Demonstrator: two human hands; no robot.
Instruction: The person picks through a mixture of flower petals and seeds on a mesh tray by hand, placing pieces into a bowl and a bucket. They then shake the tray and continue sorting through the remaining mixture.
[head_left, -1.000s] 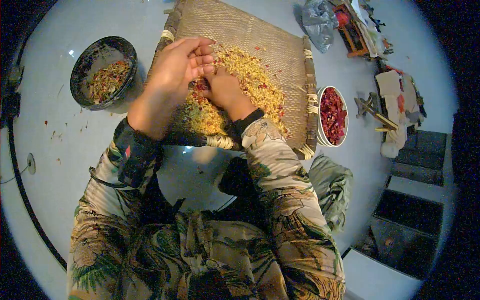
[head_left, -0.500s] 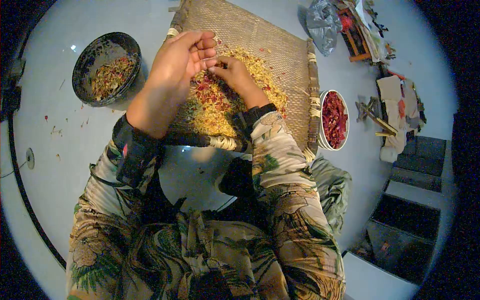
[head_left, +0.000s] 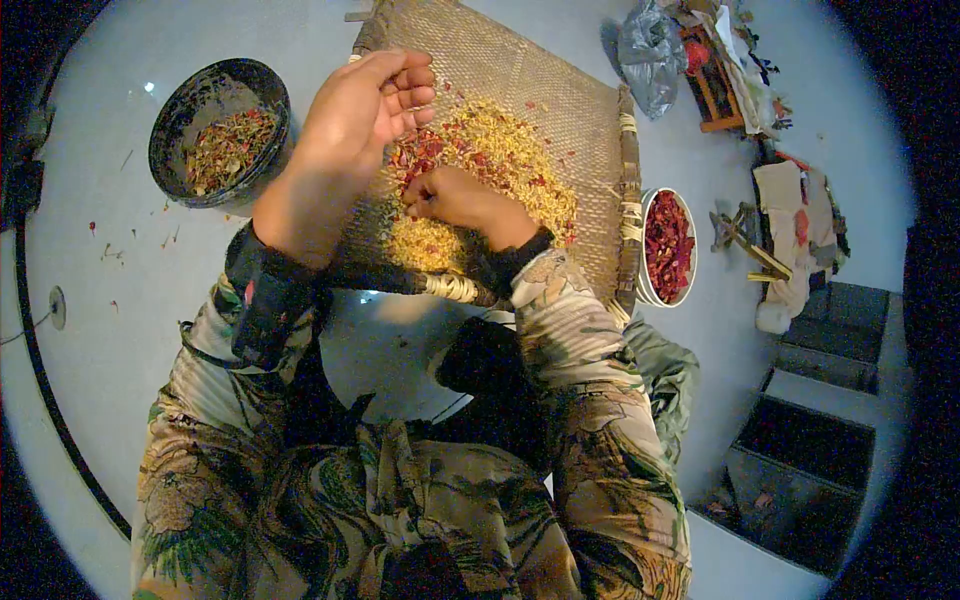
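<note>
Yellow and red dried petals [head_left: 510, 150] lie spread over a woven tray [head_left: 590, 110] with a wooden rim bound in pale cord. My left hand [head_left: 365, 105] hovers above the tray's left side, its fingers curled in a cupped shape; what lies inside them, if anything, is hidden. Nearer to me, my right hand [head_left: 455, 197] is down at the petals, with thumb and fingertips pinched together. Whatever sits between those fingertips is too small to make out.
A black bucket [head_left: 165, 160] with mixed plant bits stands left of the tray. At the right is a white bucket [head_left: 655, 290] of dark red petals. Farther right are a grey plastic bag [head_left: 650, 60], cloths [head_left: 785, 220] and dark steps [head_left: 810, 430]. Plant scraps dot the floor.
My right hand has moved away from the left hand's fingertips, toward me and down to the petals. The left hand stays nearly in place, still curled.
</note>
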